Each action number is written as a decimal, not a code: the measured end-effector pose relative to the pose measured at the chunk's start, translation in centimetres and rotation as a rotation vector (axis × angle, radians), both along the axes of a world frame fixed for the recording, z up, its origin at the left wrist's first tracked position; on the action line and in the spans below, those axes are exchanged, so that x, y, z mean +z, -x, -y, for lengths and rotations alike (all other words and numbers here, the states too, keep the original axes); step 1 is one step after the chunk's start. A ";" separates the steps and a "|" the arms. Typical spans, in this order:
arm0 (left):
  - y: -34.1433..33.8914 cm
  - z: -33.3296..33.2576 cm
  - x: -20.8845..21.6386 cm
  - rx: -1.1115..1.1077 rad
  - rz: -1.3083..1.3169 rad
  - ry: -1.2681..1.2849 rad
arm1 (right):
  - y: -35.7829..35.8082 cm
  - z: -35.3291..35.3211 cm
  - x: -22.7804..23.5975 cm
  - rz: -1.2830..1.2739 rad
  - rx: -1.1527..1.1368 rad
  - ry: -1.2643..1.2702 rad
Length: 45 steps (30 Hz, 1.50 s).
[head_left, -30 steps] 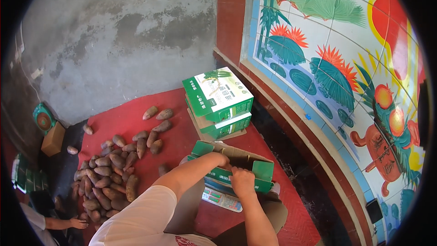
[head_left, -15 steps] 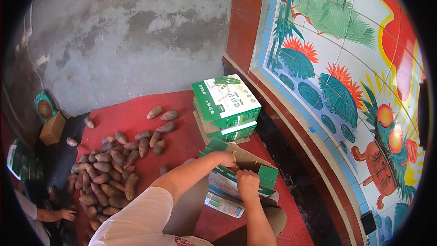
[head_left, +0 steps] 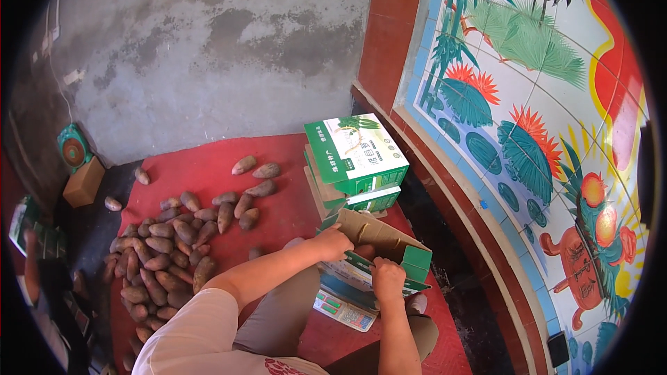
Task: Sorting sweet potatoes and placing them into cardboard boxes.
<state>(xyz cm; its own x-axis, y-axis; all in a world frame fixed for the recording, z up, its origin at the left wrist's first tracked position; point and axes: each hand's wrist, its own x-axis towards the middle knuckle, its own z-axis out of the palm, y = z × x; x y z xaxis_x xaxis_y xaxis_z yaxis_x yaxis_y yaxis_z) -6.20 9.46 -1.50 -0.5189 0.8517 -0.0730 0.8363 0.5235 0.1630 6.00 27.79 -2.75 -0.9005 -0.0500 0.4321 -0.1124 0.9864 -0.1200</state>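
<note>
Floor: red mat [head_left: 208, 167] over the concrete floor [head_left: 208, 42] before me.
Heap: sweet potatoes [head_left: 167, 243] piled on the mat's left.
Boxes: stacked green boxes [head_left: 354, 160] at its far right; open box [head_left: 379, 250] just below.
Scale: scale [head_left: 344, 309] under my open box.

A heap of brownish-purple sweet potatoes [head_left: 167, 250] lies spread over the red floor mat [head_left: 208, 167]. Two closed green-and-white cardboard cartons [head_left: 356, 154] sit stacked at the mat's far corner. Behind them rises a rough grey concrete wall [head_left: 208, 42]. To the right runs a tiled mural [head_left: 542, 132] of bright plants. A small brown cardboard box [head_left: 83, 180] stands at the left with a round green object [head_left: 73, 147] on it.
</note>
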 end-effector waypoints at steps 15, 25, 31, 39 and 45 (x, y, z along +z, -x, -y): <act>-7.2 23.4 -16.4 0.809 -0.239 -0.359 | 0.0 0.5 0.5 0.023 -0.016 -0.054; -27.8 34.7 -27.1 0.872 0.671 0.642 | -0.8 0.2 0.5 0.020 -0.026 -0.071; -33.7 39.3 -29.3 0.865 0.647 0.766 | -1.2 0.2 0.5 -0.013 0.002 -0.076; -37.3 41.8 -32.3 0.800 0.579 0.830 | -1.1 0.2 0.5 -0.005 0.001 -0.107; -38.6 42.9 -33.6 0.752 0.513 0.866 | -1.0 -0.1 0.1 0.001 -0.003 -0.113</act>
